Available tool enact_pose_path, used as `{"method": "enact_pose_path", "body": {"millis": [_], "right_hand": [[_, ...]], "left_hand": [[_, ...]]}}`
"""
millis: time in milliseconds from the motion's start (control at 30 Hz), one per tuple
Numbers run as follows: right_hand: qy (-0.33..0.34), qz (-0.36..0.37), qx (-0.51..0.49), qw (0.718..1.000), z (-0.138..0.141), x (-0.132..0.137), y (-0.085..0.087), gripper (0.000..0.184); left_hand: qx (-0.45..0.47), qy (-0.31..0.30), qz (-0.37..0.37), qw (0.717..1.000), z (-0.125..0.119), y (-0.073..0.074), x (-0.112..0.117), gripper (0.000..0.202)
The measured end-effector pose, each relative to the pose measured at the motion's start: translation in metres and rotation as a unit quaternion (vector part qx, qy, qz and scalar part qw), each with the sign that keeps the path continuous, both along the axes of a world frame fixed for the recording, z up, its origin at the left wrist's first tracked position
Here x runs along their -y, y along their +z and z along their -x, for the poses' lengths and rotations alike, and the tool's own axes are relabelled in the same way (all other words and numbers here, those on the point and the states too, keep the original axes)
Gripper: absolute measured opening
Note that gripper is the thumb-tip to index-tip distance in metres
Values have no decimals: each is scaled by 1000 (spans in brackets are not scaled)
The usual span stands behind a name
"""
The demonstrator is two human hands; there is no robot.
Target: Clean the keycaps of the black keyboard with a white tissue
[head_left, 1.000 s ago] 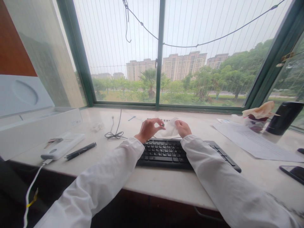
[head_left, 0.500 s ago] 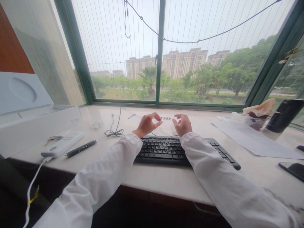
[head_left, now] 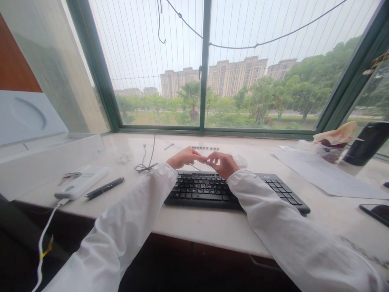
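My left hand [head_left: 186, 157] and my right hand [head_left: 224, 163] meet above the back edge of a black keyboard [head_left: 209, 197]. Both are closed at the fingertips, around a tiny dark piece [head_left: 206, 159] that looks like a keycap; the fingers mostly hide it. Right behind my hands, a row of small dark keycaps [head_left: 209, 148] stretches along the white sill. Several keys in the middle of the keyboard look lighter, with pale outlines. White sleeves cover both forearms, and the right one hides part of the keyboard.
A black pen [head_left: 105, 188], a white power bank [head_left: 80, 187] with keys on it, a coiled cable [head_left: 146, 167] and a white box [head_left: 51, 160] lie to the left. Printed paper [head_left: 325, 172], a dark bottle [head_left: 369, 144] and a phone [head_left: 377, 213] are on the right.
My hands were apart, the left one pinching a small dark piece. Both have come together at the fingertips, the right moving left, and more of the keycap row is visible behind them.
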State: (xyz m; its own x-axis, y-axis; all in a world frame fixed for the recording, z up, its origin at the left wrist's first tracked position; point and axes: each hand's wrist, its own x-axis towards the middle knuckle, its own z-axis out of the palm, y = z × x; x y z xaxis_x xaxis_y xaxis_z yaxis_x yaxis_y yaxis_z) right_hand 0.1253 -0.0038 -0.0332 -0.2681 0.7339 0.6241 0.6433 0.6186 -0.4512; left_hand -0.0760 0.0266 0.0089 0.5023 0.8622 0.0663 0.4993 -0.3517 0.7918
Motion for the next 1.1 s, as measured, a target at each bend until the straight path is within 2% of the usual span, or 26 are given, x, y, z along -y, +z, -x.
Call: {"method": "enact_pose_path", "body": {"millis": [167, 333, 533, 767, 933, 1100], "right_hand": [[-12, -4, 6, 1000, 0, 1, 2, 17], [-10, 10, 0, 1000, 1, 3, 3, 15], [-12, 102, -55, 993, 7, 3, 1, 23], [-4, 171, 9, 985, 16, 4, -4, 26], [2, 172, 40, 984, 26, 8, -7, 22], [12, 131, 44, 990, 31, 9, -11, 16]], "left_hand": [[3, -31, -6, 999, 5, -1, -7, 37], [-32, -43, -20, 998, 11, -3, -14, 36], [-13, -99, -45, 994, 19, 8, -6, 35], [-126, -113, -43, 985, 25, 12, -7, 27], [-174, -128, -50, 975, 30, 8, -15, 23], [-208, -134, -60, 967, 32, 4, -22, 22]]}}
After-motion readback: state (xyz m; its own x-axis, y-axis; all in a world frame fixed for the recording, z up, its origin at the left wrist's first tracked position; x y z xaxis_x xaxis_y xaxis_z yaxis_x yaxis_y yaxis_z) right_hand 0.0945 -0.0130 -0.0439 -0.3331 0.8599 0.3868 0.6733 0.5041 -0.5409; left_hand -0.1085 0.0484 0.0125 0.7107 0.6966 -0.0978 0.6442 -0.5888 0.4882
